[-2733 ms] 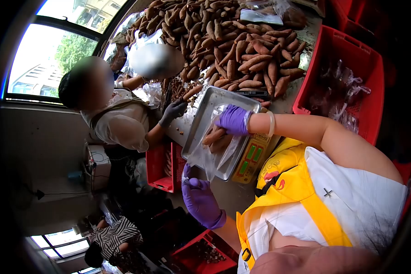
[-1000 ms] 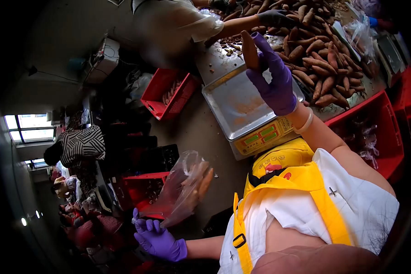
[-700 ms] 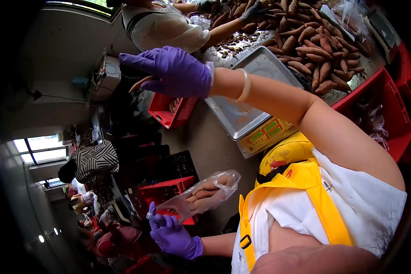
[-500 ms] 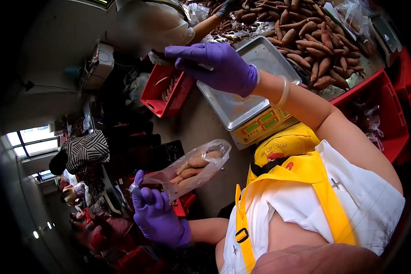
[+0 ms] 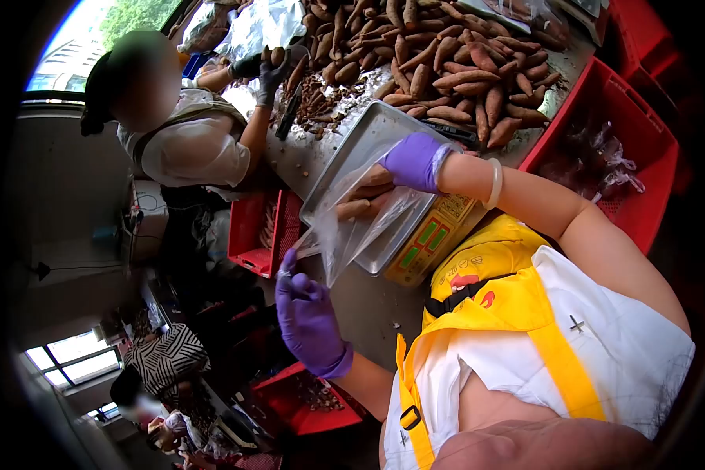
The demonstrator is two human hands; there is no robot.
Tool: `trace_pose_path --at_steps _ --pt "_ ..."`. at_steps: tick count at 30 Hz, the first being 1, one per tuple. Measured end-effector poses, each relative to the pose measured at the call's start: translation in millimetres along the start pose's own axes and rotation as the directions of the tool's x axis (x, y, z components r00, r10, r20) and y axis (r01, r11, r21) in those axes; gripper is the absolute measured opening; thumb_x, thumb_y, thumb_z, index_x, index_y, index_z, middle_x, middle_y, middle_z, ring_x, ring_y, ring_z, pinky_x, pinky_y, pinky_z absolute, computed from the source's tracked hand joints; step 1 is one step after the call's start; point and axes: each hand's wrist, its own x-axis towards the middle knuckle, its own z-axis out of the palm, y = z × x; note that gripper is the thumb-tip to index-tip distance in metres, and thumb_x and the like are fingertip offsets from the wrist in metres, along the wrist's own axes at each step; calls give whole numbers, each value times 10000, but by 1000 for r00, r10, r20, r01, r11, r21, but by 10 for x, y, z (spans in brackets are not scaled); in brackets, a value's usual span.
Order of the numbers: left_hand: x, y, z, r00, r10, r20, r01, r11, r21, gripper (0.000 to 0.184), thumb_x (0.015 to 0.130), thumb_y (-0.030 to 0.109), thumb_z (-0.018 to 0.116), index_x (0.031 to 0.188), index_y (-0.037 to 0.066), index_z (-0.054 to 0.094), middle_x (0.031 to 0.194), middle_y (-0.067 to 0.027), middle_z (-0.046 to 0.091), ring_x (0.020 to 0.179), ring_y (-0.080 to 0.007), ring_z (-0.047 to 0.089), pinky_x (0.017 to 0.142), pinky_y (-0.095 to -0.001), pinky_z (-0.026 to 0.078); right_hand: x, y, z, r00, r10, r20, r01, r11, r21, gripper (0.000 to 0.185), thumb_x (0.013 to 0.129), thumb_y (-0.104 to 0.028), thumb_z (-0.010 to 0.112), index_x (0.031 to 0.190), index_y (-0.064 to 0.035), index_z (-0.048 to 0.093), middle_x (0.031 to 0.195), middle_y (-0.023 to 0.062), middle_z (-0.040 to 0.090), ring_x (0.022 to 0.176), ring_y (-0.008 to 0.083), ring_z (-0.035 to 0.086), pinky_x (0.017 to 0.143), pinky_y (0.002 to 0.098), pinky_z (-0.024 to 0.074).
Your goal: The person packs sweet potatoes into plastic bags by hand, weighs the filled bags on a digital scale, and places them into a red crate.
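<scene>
My left hand point(image 5: 309, 317), in a purple glove, pinches the open end of a clear plastic bag point(image 5: 338, 243) between curled fingers. Several sweet potatoes point(image 5: 360, 205) are inside the bag, over the metal tray point(image 5: 333, 168) of a yellow scale point(image 5: 424, 247). My right hand point(image 5: 417, 162), also gloved in purple, is closed round the bag's filled end above the tray. Its fingertips are partly hidden by plastic and potatoes. Green digits glow on the scale's display.
Sweet potatoes point(image 5: 462, 78) are heaped beyond the tray. A red crate point(image 5: 650, 172) with bagged goods stands right; smaller red crates point(image 5: 247, 231) stand left and below. Across the table a co-worker point(image 5: 204, 145) in dark gloves handles a sweet potato. More people are at lower left.
The bag has moved up and right from beside the scale to over its tray. My right hand has closed on the filled end; my left hand has risen with the open end. The view has swung.
</scene>
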Motion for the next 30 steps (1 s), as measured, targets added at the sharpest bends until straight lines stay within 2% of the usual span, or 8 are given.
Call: trace_pose_path --at_steps 5,11,15,17,20,24,26,30 --pt "90 -514 39 997 25 -70 -7 972 236 513 909 165 586 1363 -27 444 1123 -56 621 850 -101 534 777 -230 426 -434 396 150 986 -51 -162 62 996 62 201 837 -157 579 1012 -83 646 956 150 664 882 348 649 796 414 515" --pt "212 -632 322 963 209 -172 -86 839 538 401 893 -28 595 1289 8 548 1134 -73 641 982 -108 585 932 -263 441 -646 389 322 863 -260 -433 359 919 164 208 820 -136 635 1024 -95 647 917 118 659 859 316 639 774 399 502" --pt "303 -701 259 933 353 -69 -168 599 783 275 932 -15 560 1207 -32 562 1242 -122 620 1078 -165 586 944 -300 461 -810 481 200 747 -247 -617 455 867 204 259 816 -140 663 1074 -117 668 983 102 673 886 285 640 795 371 495" --pt "288 -699 275 930 360 -79 -169 605 778 222 941 -6 544 1160 -28 574 1228 -120 625 1031 -169 599 915 -298 479 -939 648 133 756 -178 -630 389 896 214 292 824 -136 660 1115 -116 668 1017 102 671 886 293 636 796 373 492" --pt "270 -680 293 940 313 -136 -101 638 764 207 947 -2 515 1143 -10 584 1189 -116 637 936 -150 599 862 -275 489 -1005 967 121 682 187 -707 85 940 331 294 839 -170 645 1122 -94 667 1016 112 671 861 299 629 772 382 489" --pt "284 -648 257 959 254 -127 -57 611 790 221 951 9 504 1146 -16 605 1164 -118 645 927 -160 607 855 -289 487 -1107 1565 382 711 329 -621 -245 944 220 213 871 -202 560 1036 -97 646 915 139 654 844 324 613 732 413 486" --pt "301 -650 346 957 249 -147 -21 566 824 222 955 27 493 1134 -16 617 1140 -116 655 918 -159 608 846 -290 483 -1109 1791 449 777 388 -495 -397 913 93 325 870 -223 581 1169 -99 615 944 103 631 889 278 588 799 398 461" --pt "371 -634 390 960 206 -189 46 550 834 230 956 82 498 1118 -14 630 1127 -120 661 872 -144 584 842 -295 467 -779 2170 371 623 360 -695 -268 932 243 242 876 -251 529 1068 -141 628 945 146 645 938 325 608 809 410 491"
